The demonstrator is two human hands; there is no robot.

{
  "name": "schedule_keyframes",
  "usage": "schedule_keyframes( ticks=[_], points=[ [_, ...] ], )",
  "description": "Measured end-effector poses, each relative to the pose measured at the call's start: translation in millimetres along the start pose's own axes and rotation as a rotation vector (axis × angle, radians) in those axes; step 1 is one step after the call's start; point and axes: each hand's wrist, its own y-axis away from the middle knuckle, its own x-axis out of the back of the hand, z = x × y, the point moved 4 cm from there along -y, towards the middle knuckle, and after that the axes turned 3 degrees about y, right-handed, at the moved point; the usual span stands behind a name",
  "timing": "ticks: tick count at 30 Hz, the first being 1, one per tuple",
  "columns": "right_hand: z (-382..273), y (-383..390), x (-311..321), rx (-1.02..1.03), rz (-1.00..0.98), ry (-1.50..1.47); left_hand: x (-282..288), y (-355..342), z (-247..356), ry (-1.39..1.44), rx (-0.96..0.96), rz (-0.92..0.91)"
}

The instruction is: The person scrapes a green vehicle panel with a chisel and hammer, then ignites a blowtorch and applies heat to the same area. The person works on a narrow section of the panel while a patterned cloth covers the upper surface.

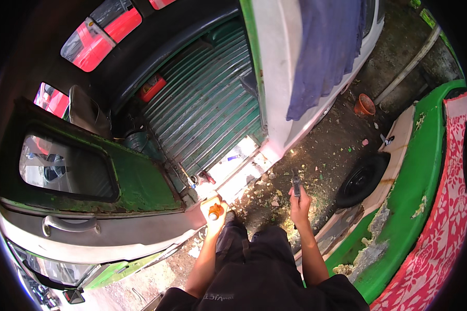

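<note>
Grip of the left hand [219, 211] is curled around a small orange container [214, 209], whose pale round end faces up toward the head camera. Grip of the right hand [300, 203] is wrapped about the lower part of a dark grey tool [296, 184]; its narrow end points away from the body, and its exact kind cannot be told. Both hands are well apart, in front of the dark trousers [267, 243], with the container near the sill of a vehicle and the tool over the littered ground [316, 166].

Just beyond the left hand, a red-handled item [208, 178] lies near the edge of the vehicle's green ribbed floor [202, 111]. Strong sunlight whitens that edge, where a small blue object [234, 157] rests. Deeper inside, a red box [152, 88] lies along the left side of the ribbed floor. Left of the opening is a green door panel [140, 179] with a window and rusted edges; a pale handle [70, 225] is set below it.

Right of the opening hangs a dark blue cloth [324, 62]. Farther right, an orange pot [365, 105] is on the ground, and a black wheel [363, 179] is beside a chipped green panel [417, 179]. A red-and-white floral cloth [454, 171] borders that panel at the far right.
</note>
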Motion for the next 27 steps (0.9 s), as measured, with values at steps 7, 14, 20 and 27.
schedule_keyframes(
  ticks=[7,14,20,27],
  points=[
    [26.9,-42.1,-135.6,-0.148,-0.319,0.183,43.7,-28.6,-80.0,0.395,0.422,0.228],
    [116.9,-88.1,-233.9,-0.14,-0.421,0.293,18.4,-67.5,-161.9,0.746,0.618,0.15],
    [200.4,-141.5,-289.0,0.009,-0.427,0.334,-6.1,-100.0,-250.6,0.551,0.801,0.065],
    [275.2,-185.3,-346.8,-0.004,-0.474,0.399,-33.0,-93.1,-380.4,0.381,0.829,0.198]
  ],
)
